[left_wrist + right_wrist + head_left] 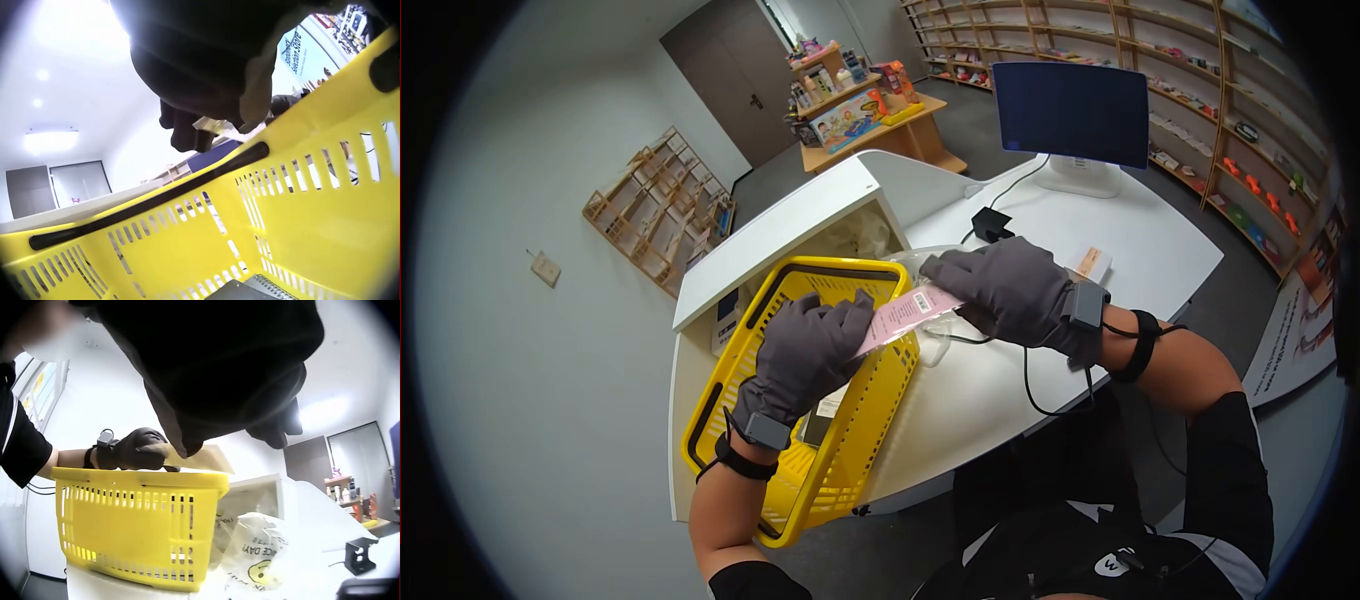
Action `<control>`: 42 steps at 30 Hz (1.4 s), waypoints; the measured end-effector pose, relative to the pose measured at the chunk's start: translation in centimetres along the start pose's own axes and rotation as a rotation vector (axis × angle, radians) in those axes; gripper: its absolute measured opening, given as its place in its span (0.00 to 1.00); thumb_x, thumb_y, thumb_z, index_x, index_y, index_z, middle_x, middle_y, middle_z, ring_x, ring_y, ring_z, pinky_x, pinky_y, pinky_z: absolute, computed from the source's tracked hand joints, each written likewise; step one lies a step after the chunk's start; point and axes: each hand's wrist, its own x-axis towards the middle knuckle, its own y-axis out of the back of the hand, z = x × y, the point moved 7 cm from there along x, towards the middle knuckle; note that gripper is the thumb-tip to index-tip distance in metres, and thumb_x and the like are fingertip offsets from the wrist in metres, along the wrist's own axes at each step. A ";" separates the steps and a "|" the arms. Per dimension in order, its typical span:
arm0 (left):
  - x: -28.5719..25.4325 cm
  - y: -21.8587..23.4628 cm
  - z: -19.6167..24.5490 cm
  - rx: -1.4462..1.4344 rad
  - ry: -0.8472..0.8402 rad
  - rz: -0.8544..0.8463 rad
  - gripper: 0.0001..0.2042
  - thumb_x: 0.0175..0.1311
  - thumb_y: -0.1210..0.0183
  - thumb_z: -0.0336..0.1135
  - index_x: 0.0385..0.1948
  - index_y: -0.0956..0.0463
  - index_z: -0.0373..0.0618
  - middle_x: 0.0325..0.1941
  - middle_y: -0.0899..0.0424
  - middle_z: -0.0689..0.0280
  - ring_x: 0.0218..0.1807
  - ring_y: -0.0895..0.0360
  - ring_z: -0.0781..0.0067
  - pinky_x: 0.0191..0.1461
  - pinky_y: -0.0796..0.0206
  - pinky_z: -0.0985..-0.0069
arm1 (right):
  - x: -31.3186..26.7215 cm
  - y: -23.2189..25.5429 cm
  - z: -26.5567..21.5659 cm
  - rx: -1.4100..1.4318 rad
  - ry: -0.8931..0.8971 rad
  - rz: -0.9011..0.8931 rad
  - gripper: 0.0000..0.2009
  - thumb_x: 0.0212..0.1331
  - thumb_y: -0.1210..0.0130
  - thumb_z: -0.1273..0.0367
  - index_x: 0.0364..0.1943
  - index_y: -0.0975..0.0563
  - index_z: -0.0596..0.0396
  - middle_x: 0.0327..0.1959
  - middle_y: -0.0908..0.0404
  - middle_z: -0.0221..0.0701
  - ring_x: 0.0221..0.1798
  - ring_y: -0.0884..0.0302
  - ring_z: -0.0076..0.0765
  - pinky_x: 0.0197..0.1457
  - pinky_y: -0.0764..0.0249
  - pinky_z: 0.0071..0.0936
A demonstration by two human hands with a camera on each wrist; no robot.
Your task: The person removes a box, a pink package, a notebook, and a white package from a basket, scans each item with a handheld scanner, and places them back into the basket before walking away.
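Observation:
Both hands wear dark grey gloves and hold a flat pink packet (903, 316) with printed text and a barcode. My left hand (805, 350) grips its left end, above the yellow basket (888, 400). At the other end, my right hand (1020, 295) pinches the packet beside the basket's far corner. The right wrist view shows the packet (203, 457) just above the basket's rim. Inside the basket lie a dark flat item (236, 291) and a spiral-bound pad (270, 287).
The basket stands on a white counter (980, 400) by a raised ledge (775, 235). A printed plastic bag (256, 550) lies beside it. Farther right are a black stand (992, 222), a small white box (1092, 264), a loose cable (1028, 380) and a monitor (1072, 112).

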 end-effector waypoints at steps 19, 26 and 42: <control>-9.2 -7.7 -11.6 -0.209 0.673 -0.477 0.13 0.60 0.31 0.47 0.38 0.07 0.49 0.36 0.08 0.49 0.39 0.09 0.41 0.47 0.17 0.51 | -25.0 -6.9 28.5 -0.281 -0.762 0.069 0.36 0.72 0.35 0.54 0.78 0.28 0.59 0.77 0.23 0.55 0.80 0.27 0.63 0.83 0.28 0.50; -10.6 -14.2 -5.7 -0.137 0.166 -0.738 0.10 0.53 0.28 0.43 0.31 0.09 0.49 0.32 0.10 0.50 0.37 0.12 0.36 0.44 0.19 0.46 | -26.0 -7.0 26.5 -0.328 -0.907 -0.073 0.42 0.73 0.40 0.44 0.82 0.32 0.56 0.83 0.31 0.55 0.86 0.35 0.63 0.89 0.37 0.49; -9.9 -16.1 -4.3 -0.279 0.299 -0.562 0.10 0.70 0.39 0.40 0.36 0.12 0.45 0.32 0.10 0.48 0.37 0.10 0.40 0.41 0.18 0.49 | -25.9 -7.3 26.8 -0.314 -1.006 -0.232 0.43 0.75 0.45 0.41 0.85 0.35 0.54 0.89 0.41 0.51 0.90 0.43 0.61 0.93 0.46 0.49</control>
